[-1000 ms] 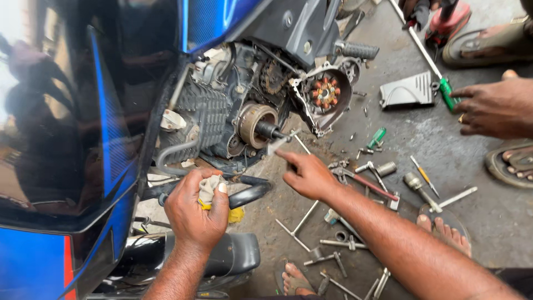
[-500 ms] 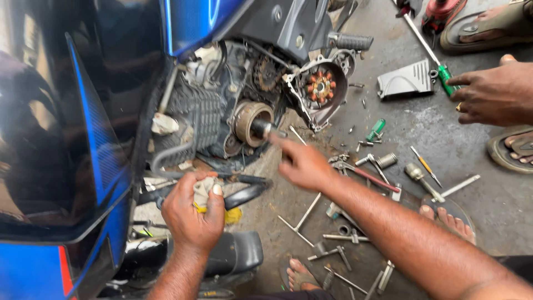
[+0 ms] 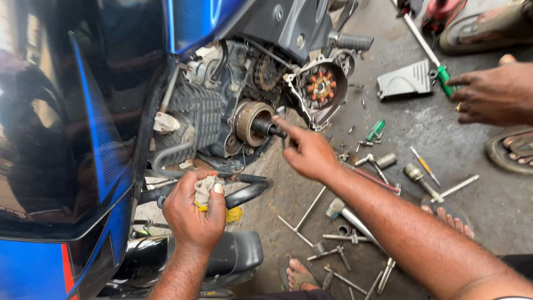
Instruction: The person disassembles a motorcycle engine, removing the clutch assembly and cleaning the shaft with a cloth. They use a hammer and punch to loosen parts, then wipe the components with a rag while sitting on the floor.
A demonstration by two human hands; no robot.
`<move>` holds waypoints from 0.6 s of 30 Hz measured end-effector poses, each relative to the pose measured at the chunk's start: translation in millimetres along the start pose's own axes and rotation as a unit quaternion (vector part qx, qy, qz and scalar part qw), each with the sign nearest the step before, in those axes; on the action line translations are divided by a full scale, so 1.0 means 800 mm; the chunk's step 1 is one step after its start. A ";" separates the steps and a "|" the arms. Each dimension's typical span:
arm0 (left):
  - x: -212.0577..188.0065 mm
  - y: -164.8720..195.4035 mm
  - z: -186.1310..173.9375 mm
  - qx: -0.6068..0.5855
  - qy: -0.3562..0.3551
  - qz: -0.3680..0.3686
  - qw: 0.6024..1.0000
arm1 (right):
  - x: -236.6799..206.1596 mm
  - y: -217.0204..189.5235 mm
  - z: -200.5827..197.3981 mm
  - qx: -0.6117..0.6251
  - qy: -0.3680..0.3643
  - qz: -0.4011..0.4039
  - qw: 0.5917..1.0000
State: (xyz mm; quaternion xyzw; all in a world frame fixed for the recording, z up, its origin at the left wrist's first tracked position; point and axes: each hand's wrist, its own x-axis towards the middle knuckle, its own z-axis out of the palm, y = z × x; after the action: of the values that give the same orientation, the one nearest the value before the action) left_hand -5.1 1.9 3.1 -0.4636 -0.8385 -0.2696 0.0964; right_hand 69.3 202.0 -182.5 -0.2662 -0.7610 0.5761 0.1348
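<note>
At the open side of the blue motorcycle's engine (image 3: pixel 222 119), head view, only view: right hand (image 3: pixel 308 151) reaches in, index finger extended and touching the tip of a dark puller tool (image 3: pixel 268 129) seated in the brass-coloured rotor (image 3: pixel 247 121); remaining fingers loosely curled, nothing gripped. Left hand (image 3: pixel 194 214) lower, closed around a crumpled rag (image 3: pixel 206 189), near the black footpeg bar (image 3: pixel 244 191). Tool's long axis runs roughly level, out of the rotor centre, pointing right and slightly down toward the right hand. Stator cover (image 3: pixel 321 89) hangs just beside it. Loose T-handle wrenches (image 3: pixel 302 222), sockets and a screwdriver (image 3: pixel 425 165) scattered on concrete floor (image 3: pixel 400 128); another person's hand (image 3: pixel 491 94) at upper right. Risks, as judged: fingertip slipping off the oily tool end onto sharp casing edges; tool working loose and dropping if poorly threaded; bare feet (image 3: pixel 297 273) among strewn steel tools.
</note>
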 end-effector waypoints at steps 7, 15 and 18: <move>0.001 -0.004 0.001 0.008 0.006 0.011 1.000 | -0.002 0.000 -0.003 -0.067 -0.028 -0.031 0.997; -0.001 -0.002 0.001 0.010 0.004 -0.006 1.000 | 0.015 -0.003 -0.019 -0.040 0.036 0.005 0.999; 0.001 -0.002 0.000 0.014 0.006 -0.003 1.000 | 0.019 0.005 -0.019 -0.104 0.026 0.017 0.994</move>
State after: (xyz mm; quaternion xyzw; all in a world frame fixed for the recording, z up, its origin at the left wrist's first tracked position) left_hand -6.7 1.6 2.4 -0.4583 -0.8430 -0.2605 0.1070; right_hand 65.4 223.4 -183.7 -0.3062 -0.8087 0.4886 0.1162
